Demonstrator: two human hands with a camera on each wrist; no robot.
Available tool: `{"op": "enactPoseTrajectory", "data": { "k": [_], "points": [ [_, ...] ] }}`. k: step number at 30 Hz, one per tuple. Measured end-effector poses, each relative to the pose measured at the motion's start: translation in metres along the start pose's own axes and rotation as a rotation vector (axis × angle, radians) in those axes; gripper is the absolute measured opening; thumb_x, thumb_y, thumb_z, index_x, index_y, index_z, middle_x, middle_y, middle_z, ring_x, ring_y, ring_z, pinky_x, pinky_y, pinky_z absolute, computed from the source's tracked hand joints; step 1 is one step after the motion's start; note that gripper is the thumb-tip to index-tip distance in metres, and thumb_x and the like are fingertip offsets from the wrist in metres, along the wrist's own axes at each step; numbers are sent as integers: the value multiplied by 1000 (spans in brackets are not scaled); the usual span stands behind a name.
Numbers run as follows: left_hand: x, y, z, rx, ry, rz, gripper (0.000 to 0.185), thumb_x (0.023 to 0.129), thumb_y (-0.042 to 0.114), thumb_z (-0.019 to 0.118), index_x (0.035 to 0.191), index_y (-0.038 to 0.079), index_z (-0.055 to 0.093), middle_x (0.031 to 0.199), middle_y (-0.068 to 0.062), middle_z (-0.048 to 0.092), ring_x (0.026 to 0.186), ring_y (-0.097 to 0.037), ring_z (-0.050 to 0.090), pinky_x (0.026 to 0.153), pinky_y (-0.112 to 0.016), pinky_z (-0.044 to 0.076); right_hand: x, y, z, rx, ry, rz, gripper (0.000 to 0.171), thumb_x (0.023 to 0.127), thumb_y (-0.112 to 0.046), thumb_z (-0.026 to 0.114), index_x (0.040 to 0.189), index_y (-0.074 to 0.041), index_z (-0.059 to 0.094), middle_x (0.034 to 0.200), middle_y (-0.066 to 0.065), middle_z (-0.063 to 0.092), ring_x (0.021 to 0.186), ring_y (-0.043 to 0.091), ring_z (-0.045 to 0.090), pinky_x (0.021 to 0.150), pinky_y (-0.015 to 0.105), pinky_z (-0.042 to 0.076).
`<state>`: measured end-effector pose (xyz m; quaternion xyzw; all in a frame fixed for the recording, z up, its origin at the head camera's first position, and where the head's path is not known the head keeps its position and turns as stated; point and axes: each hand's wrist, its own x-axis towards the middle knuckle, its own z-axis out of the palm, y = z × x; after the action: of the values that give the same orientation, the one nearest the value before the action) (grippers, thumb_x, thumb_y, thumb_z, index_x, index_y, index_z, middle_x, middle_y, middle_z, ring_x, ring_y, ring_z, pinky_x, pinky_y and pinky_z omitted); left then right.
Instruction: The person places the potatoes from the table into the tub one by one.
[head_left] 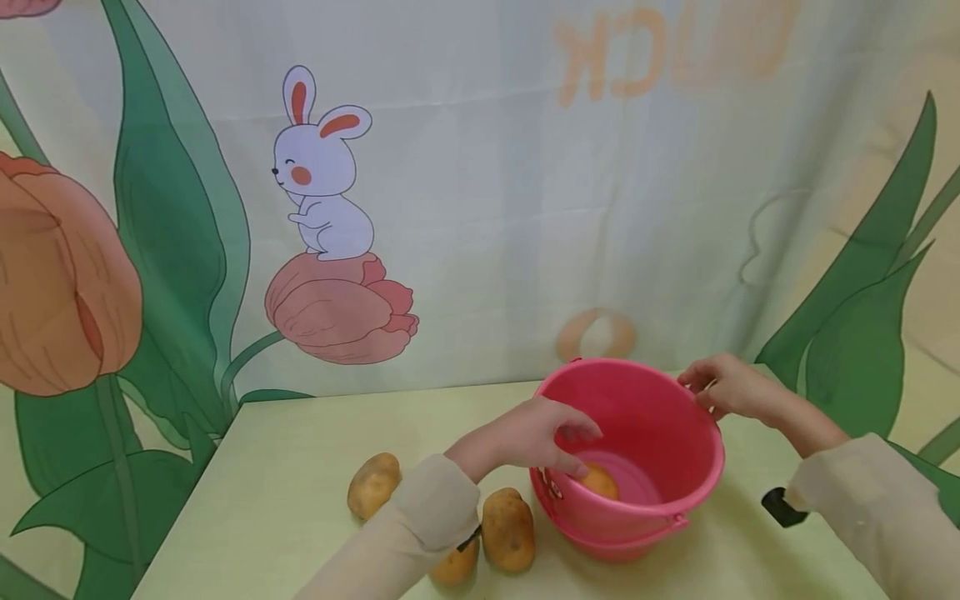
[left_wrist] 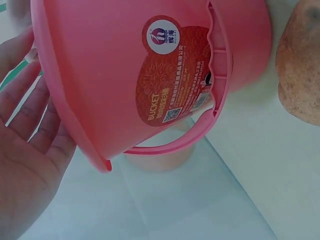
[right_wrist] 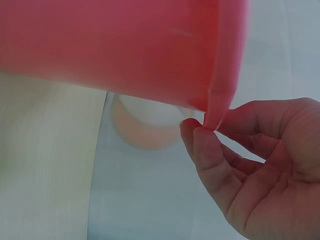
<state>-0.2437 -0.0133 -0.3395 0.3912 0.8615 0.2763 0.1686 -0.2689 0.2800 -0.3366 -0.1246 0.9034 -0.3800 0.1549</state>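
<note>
A pink bucket (head_left: 637, 533) stands upright on the table, with a label (left_wrist: 175, 75) on its side and its handle (left_wrist: 220, 75) hanging down. My right hand (head_left: 738, 390) pinches the far right rim of the bucket between thumb and fingers, as the right wrist view also shows. Reaching over the near left rim, my left hand (head_left: 536, 433) has its fingers loosely extended into the bucket opening. One potato (head_left: 600, 481) lies inside the bucket, just below the left hand and partly hidden by the rim. In the left wrist view, the fingers pass behind the rim.
On the pale table (head_left: 292, 467), left of the bucket, lie a potato (head_left: 373, 485), another potato (head_left: 508, 531) close to the bucket, and a third potato (head_left: 455, 567) partly behind the left sleeve. A printed curtain (head_left: 480, 208) hangs along the table's back edge.
</note>
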Motion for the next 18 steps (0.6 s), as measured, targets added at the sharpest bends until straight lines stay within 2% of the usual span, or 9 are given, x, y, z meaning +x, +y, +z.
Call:
{"op": "enactPoseTrajectory", "data": {
  "k": [12, 18],
  "points": [
    [-17, -5, -9, 34, 53, 23, 43, 74, 29, 70, 114, 18, 59, 109, 8, 60, 98, -4, 53, 72, -13, 46, -1, -2, 0, -7, 0, -1, 36, 83, 3, 47, 117, 14, 46, 100, 22, 60, 74, 18, 61, 64, 34, 54],
    [-25, -11, -11, -6, 76, -1, 43, 74, 27, 70, 114, 17, 59, 108, 7, 61, 96, -7, 55, 70, -14, 47, -2, -5, 1, -5, -1, 5, 35, 83, 3, 47, 116, 14, 47, 98, 20, 61, 73, 17, 61, 63, 34, 54]
  ]
}}
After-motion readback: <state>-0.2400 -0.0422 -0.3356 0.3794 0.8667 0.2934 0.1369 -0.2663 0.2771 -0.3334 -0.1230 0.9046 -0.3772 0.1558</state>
